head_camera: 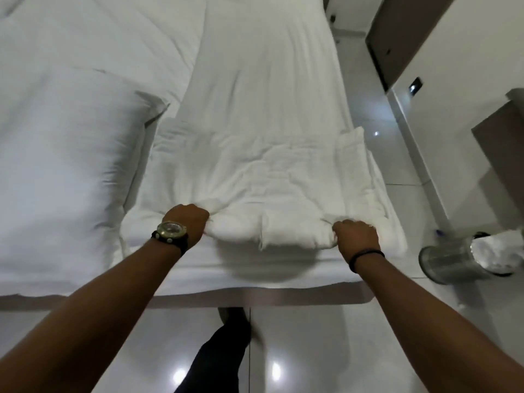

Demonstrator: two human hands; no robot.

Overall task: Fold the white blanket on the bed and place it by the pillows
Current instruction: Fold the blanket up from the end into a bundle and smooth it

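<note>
A thick white blanket (255, 177) lies folded into a wide bundle on the near end of the bed (269, 66). My left hand (188, 222), with a watch on the wrist, is closed on the bundle's near left edge. My right hand (355, 236), a dark band on its wrist, grips the near right edge. A large white pillow (59, 171) lies directly left of the blanket, touching it.
The bed's near edge (255, 287) runs across below my hands, with glossy tiled floor (297, 350) under me and my dark trouser leg (215, 353). A metal bin (450, 259) with white contents stands right of the bed. Brown furniture (499, 146) and a door (397, 32) line the right wall.
</note>
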